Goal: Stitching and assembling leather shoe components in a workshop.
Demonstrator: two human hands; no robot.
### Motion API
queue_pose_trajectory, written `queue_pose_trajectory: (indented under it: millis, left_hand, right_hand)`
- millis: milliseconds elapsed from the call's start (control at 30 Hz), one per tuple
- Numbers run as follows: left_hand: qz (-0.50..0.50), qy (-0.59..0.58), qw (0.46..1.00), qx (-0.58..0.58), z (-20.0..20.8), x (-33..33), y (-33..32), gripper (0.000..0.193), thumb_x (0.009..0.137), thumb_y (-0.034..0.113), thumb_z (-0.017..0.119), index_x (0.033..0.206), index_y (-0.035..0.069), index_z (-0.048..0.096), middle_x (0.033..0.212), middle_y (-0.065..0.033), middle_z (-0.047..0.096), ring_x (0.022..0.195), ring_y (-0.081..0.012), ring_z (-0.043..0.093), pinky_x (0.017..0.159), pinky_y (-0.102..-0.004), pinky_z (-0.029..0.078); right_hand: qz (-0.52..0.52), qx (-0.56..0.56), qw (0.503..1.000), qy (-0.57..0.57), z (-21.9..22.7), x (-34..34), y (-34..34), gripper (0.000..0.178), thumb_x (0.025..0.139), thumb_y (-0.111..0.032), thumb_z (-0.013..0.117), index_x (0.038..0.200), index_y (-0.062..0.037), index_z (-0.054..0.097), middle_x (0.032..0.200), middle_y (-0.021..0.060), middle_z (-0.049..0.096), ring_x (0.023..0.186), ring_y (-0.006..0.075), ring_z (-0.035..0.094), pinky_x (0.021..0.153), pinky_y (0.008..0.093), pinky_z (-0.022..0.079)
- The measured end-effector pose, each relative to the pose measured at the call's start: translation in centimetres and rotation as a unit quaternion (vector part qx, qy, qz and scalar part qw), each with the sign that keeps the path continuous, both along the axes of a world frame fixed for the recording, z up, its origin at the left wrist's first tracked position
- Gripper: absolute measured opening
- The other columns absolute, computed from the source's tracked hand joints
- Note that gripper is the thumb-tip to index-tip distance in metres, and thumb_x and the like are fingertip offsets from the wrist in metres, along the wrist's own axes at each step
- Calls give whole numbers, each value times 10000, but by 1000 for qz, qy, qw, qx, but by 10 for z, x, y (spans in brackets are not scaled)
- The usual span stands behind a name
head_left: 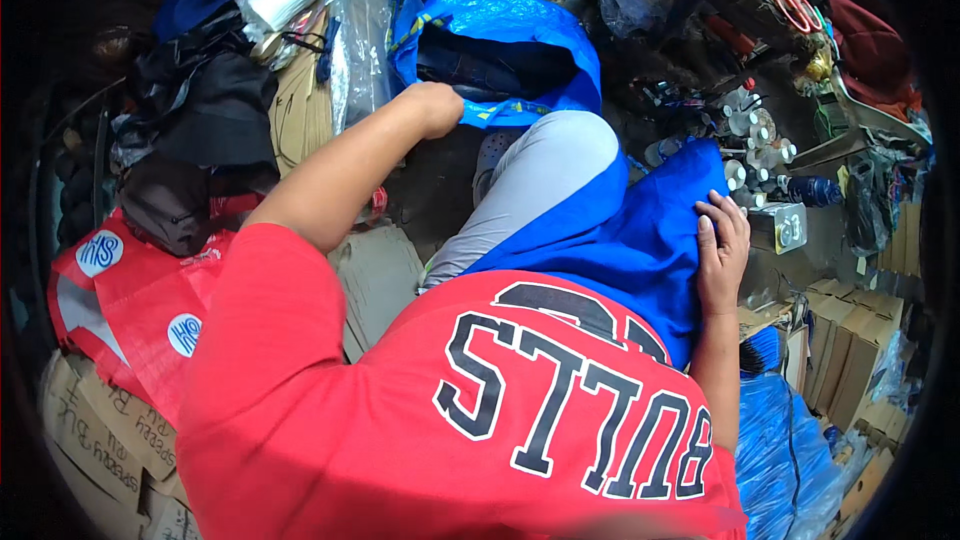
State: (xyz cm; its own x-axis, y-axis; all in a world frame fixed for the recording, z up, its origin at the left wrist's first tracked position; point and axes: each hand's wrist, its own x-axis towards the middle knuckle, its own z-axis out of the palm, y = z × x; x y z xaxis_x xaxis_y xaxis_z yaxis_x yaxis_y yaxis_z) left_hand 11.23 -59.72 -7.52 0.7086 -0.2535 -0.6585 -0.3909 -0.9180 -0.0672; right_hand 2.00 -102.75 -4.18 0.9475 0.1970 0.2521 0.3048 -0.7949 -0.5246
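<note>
My left hand [437,110] is closed on the near rim of a shiny blue bag [500,15] with yellow marks. The bag lies on its side, its mouth toward me, and dark items [470,70] that I cannot make out show inside. A plain blue cloth [640,230] is spread over my lap and right knee. On its right edge rests my right hand [722,250], fingers laid out over the cloth and holding nothing. My left leg, in a grey trouser leg [545,175], is bent up beside the bag.
White-capped bottles [765,145] and a small tin box [778,228] stand to the right. Red-handled scissors [796,7] lie beyond. Cardboard stacks [850,340] and blue plastic wrap [785,460] sit lower right. Red bags [150,290], black cloth [215,105] and brown cardboard [90,440] crowd the left.
</note>
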Motion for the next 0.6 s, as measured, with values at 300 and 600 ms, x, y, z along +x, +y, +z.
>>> queue_pose_trajectory:
  millis: [300, 600]
  left_hand:
    - [119, -69, 963, -231, -59, 104, -46, 267, 785, 145, 565, 1013, 81, 688, 968, -156, 672, 904, -321, 645, 808, -401, 502]
    - [99, 38, 989, -100, -191, 142, -110, 331, 752, 176, 589, 1044, 50, 680, 1156, -180, 611, 1008, -322, 621, 879, -399, 489]
  right_hand:
    - [13, -22, 999, 37, 1, 27, 19, 237, 878, -312, 576, 961, -109, 666, 1155, 73, 585, 1168, 300, 467, 1002, 425, 310]
    - [-28, -34, 998, 50, 10, 25, 15, 290, 868, -372, 566, 938, -109, 666, 1140, 74, 591, 1164, 311, 464, 997, 437, 306]
